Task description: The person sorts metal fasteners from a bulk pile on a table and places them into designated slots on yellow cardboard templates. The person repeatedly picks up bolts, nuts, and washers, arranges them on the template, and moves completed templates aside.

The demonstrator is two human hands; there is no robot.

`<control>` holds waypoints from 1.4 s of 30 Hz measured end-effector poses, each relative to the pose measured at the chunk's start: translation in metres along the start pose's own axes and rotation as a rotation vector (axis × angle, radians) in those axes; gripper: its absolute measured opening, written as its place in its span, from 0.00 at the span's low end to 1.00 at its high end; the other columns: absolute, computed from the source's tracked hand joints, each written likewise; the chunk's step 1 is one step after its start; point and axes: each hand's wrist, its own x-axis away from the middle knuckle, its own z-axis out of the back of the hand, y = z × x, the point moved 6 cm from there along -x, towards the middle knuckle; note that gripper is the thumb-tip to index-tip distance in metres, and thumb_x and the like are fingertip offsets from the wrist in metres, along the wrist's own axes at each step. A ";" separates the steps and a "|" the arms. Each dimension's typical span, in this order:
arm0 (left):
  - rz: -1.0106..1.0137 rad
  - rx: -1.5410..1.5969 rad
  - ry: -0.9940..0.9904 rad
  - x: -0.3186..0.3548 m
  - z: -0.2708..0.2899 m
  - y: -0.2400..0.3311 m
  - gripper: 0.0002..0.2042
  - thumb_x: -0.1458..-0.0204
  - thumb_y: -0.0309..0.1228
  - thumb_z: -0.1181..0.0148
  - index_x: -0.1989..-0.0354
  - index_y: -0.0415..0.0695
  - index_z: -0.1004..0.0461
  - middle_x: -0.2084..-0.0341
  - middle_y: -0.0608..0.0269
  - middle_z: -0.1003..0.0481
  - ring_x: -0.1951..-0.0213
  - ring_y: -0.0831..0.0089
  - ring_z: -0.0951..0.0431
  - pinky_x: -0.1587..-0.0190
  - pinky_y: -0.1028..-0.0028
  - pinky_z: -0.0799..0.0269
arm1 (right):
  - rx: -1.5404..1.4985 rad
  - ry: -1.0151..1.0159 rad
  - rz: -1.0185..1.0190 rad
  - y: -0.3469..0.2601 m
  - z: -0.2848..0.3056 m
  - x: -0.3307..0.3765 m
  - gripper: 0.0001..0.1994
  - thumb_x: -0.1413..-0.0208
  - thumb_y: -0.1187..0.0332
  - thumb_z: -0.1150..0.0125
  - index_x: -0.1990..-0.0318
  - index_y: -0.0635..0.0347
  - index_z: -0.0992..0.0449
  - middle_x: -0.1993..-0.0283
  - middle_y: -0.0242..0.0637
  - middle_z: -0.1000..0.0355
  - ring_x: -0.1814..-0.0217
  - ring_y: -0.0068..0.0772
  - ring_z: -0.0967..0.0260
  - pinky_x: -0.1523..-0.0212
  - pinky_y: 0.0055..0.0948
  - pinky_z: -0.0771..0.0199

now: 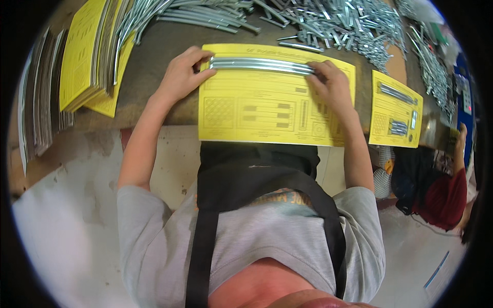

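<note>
A yellow printed sheet (267,126) lies before me at the near edge of the workbench, its front edge reaching the bench edge. Across its upper part rests a row of a few long silver bolts (262,63), side by side. My left hand (184,73) grips their left end between thumb and fingers. At the right end, my right hand (331,82) pinches them in the same way, its fingers curled over the tips. How the bolt ends sit inside my fingers is partly hidden.
A second yellow sheet (377,131) with small metal parts on it lies to the right. Long bolts (197,18) and shorter hardware (349,23) are heaped at the back. Yellow sheets (82,61) stand stacked at the left. Another person in a dark red sleeve (444,203) is at far right.
</note>
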 end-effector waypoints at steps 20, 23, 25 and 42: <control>-0.411 -0.366 0.005 -0.237 -0.124 0.161 0.11 0.48 0.39 0.37 0.63 0.47 0.17 0.66 0.60 0.22 0.61 0.58 0.20 0.62 0.63 0.25 | 0.811 -0.096 0.356 0.008 0.004 -0.074 0.04 0.50 0.73 0.44 0.67 0.57 0.23 0.64 0.34 0.23 0.64 0.38 0.22 0.71 0.36 0.24; -0.408 -0.675 -0.128 -0.269 -0.154 0.180 0.10 0.50 0.39 0.36 0.66 0.47 0.16 0.66 0.59 0.21 0.63 0.57 0.18 0.63 0.60 0.23 | 0.817 -0.258 0.301 0.019 -0.004 -0.081 0.10 0.49 0.74 0.45 0.59 0.58 0.23 0.60 0.36 0.22 0.60 0.37 0.22 0.69 0.37 0.23; -0.413 -0.786 -0.199 -0.279 -0.171 0.189 0.07 0.52 0.34 0.37 0.68 0.48 0.16 0.68 0.56 0.20 0.64 0.56 0.17 0.64 0.59 0.22 | 0.731 -0.019 0.513 0.003 0.001 -0.081 0.09 0.49 0.72 0.43 0.62 0.56 0.20 0.66 0.36 0.21 0.67 0.35 0.21 0.70 0.35 0.23; -0.217 -0.437 -0.105 -0.308 -0.164 0.186 0.13 0.49 0.37 0.47 0.62 0.42 0.23 0.68 0.45 0.20 0.62 0.45 0.20 0.56 0.52 0.26 | 0.428 0.329 -0.338 0.126 0.124 -0.081 0.11 0.53 0.65 0.41 0.64 0.62 0.23 0.64 0.48 0.22 0.61 0.54 0.24 0.60 0.49 0.25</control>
